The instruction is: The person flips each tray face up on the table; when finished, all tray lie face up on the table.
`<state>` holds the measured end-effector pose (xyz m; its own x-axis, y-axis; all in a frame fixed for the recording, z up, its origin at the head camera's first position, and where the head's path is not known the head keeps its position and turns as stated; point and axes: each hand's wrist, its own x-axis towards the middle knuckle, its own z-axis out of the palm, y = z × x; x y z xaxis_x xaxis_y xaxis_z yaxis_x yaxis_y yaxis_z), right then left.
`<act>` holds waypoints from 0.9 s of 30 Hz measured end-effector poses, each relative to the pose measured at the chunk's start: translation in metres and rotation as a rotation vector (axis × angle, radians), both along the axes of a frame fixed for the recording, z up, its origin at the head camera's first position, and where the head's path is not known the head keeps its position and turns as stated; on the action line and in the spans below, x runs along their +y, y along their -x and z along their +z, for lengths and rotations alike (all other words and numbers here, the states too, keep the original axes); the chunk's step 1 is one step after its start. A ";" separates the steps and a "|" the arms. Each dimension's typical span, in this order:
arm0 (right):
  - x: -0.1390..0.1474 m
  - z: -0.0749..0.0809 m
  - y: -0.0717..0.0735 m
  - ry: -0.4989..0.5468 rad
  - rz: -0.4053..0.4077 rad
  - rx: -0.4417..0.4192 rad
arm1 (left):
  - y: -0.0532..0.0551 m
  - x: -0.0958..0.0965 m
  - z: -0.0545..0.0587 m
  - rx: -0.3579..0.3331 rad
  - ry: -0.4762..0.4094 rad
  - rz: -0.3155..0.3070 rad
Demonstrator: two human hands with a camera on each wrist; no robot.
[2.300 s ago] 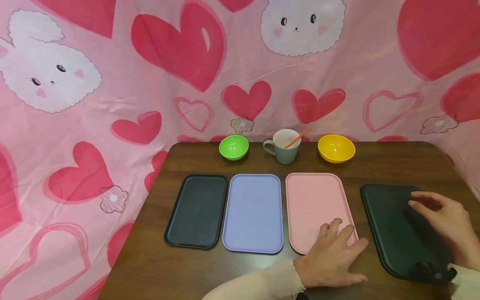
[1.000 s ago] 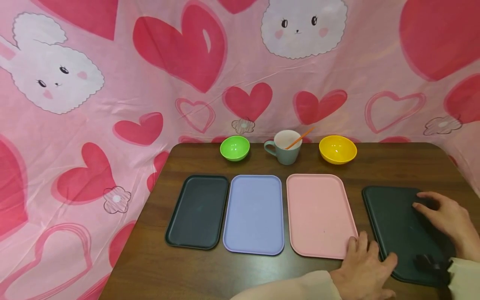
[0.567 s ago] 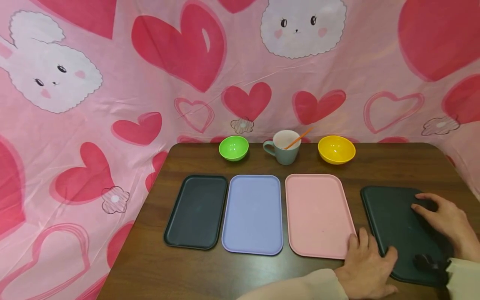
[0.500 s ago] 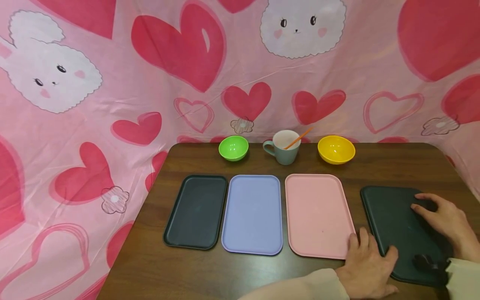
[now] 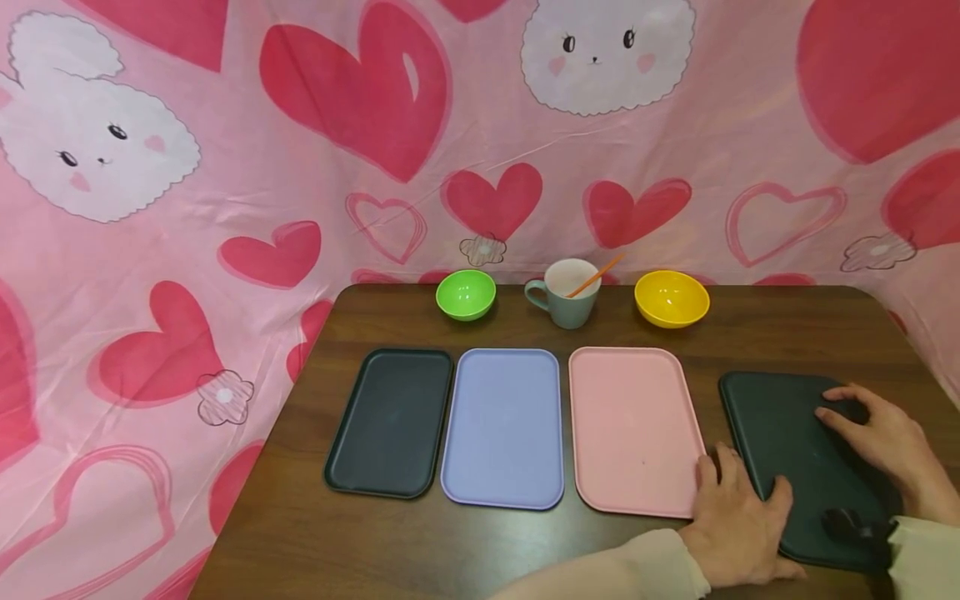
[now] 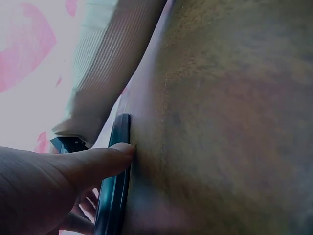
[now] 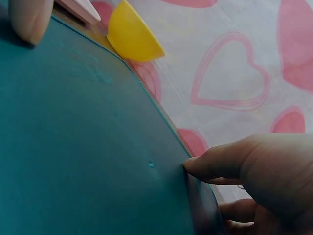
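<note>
A dark green tray (image 5: 795, 450) lies on the right of the table, its flat face upward, with a small mark and faint lettering in the right wrist view. My left hand (image 5: 738, 529) is at its near left corner, fingers bent toward the left edge. In the left wrist view the left thumb (image 6: 115, 159) presses the tray's near edge and several fingertips show behind it. My right hand (image 5: 888, 442) holds the right side. In the right wrist view, one fingertip (image 7: 29, 29) touches the face while other fingers (image 7: 220, 161) bend over the edge.
Left of that tray lie a pink tray (image 5: 633, 425), a lilac tray (image 5: 502, 425) and another dark tray (image 5: 390, 421). Behind them stand a green bowl (image 5: 466, 296), a grey-blue mug (image 5: 572, 304) with an orange stick (image 5: 600, 273), and a yellow bowl (image 5: 671, 300).
My left hand has moved right, from over the pink tray to the near left corner of the dark green tray. My right hand has hardly moved.
</note>
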<state>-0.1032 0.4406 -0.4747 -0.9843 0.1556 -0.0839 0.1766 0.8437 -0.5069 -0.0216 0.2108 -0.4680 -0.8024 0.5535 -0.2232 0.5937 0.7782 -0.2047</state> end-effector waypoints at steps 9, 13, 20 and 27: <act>-0.001 0.001 -0.001 0.012 0.013 0.007 | 0.003 0.005 0.001 -0.018 -0.035 0.013; 0.000 0.000 -0.001 0.005 0.009 0.014 | 0.004 0.005 0.001 -0.026 -0.051 -0.008; 0.000 -0.002 -0.002 0.029 0.008 0.012 | 0.006 0.002 0.000 -0.035 -0.136 -0.032; 0.002 -0.001 -0.003 0.056 -0.009 -0.006 | 0.007 0.000 -0.002 -0.037 -0.260 -0.042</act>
